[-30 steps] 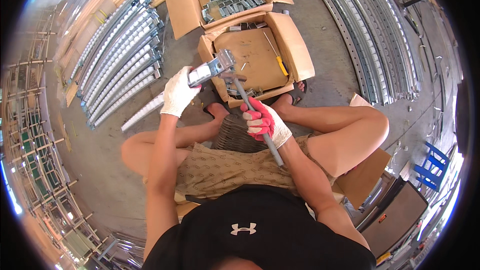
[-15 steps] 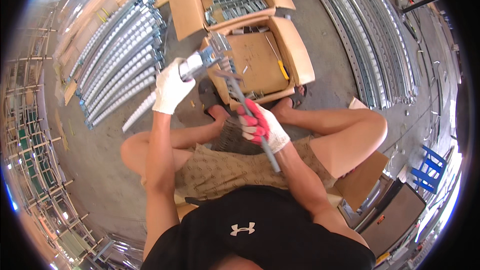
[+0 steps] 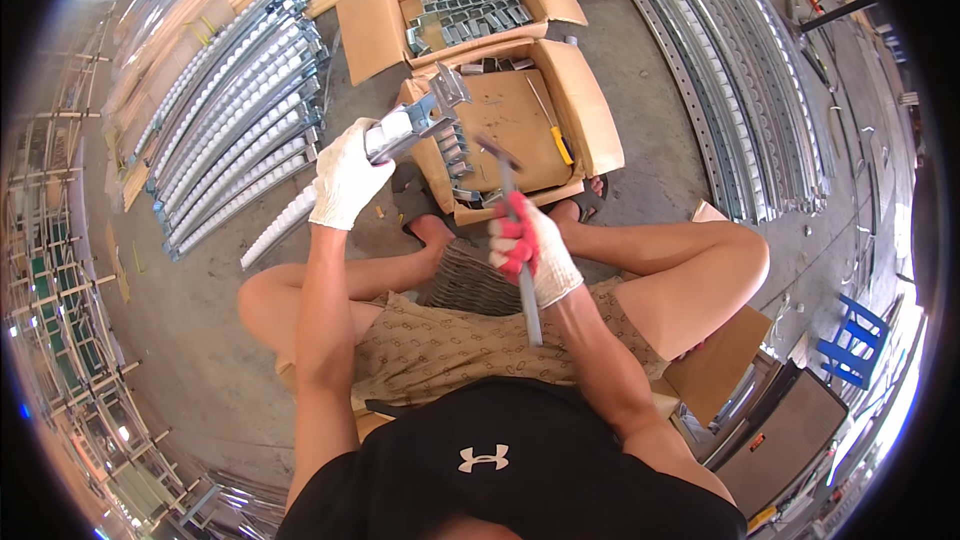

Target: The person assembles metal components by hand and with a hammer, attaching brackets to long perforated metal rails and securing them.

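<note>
My left hand (image 3: 350, 178), in a white work glove, is closed around a metal roller track (image 3: 285, 228) with white rollers. The track slants up to the right, and a shiny metal bracket (image 3: 452, 86) sits at its far end. My right hand (image 3: 538, 252), in a white glove with red-coated fingers, grips a hammer (image 3: 529, 308) by its grey handle. The hammer's head is up, to the right of the bracket and apart from it, over an open cardboard box (image 3: 598, 120). Inside that box lie metal brackets (image 3: 453, 152) along the left side and a yellow-handled screwdriver (image 3: 562, 147).
Behind stands a second cardboard box (image 3: 365, 35) holding rows of metal brackets (image 3: 475, 5). Several roller tracks (image 3: 235, 130) lie on the floor at the left, with more metal rails (image 3: 730, 90) at the right. A blue plastic stool (image 3: 855, 340) is at the far right.
The hammer has swung right, away from the bracket end of the track, and my right hand moved slightly right with it. My left hand and the track have barely shifted.
</note>
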`<state>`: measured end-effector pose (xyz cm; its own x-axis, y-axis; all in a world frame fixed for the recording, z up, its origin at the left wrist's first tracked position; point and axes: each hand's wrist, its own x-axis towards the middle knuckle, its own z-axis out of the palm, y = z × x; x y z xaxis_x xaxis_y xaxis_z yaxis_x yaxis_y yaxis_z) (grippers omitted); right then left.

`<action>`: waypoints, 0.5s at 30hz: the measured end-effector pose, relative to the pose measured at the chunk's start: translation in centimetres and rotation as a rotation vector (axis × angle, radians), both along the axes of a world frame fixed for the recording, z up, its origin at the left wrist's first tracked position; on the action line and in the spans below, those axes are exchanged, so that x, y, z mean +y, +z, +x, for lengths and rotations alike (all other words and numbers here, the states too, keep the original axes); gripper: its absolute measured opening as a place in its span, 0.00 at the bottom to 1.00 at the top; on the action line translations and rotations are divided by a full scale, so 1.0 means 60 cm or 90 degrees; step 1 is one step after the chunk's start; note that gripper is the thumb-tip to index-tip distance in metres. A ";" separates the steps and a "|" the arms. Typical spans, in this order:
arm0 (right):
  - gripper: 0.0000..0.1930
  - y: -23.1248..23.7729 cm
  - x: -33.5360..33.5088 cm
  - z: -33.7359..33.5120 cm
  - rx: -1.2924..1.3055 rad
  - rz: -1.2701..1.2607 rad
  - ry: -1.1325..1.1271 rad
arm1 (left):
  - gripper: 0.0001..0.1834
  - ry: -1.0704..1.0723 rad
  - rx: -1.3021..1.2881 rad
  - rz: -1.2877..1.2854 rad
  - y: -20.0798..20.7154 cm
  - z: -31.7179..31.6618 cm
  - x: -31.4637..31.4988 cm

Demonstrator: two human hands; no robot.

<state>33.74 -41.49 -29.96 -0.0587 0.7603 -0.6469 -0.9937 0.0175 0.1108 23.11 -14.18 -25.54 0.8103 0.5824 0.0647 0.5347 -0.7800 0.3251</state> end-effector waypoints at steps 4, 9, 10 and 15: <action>0.21 0.102 -0.009 -0.021 -0.351 0.055 0.159 | 0.25 0.049 -0.009 -0.005 0.015 -0.001 0.004; 0.14 0.120 -0.043 0.034 -0.715 -0.241 0.157 | 0.26 0.016 -0.047 0.009 -0.003 -0.007 -0.006; 0.13 0.125 -0.051 0.048 -0.749 -0.238 0.068 | 0.26 0.010 -0.055 0.012 -0.006 -0.008 -0.011; 0.09 0.113 -0.033 0.030 -0.781 -0.258 -0.023 | 0.27 0.000 -0.052 0.031 -0.011 -0.007 -0.031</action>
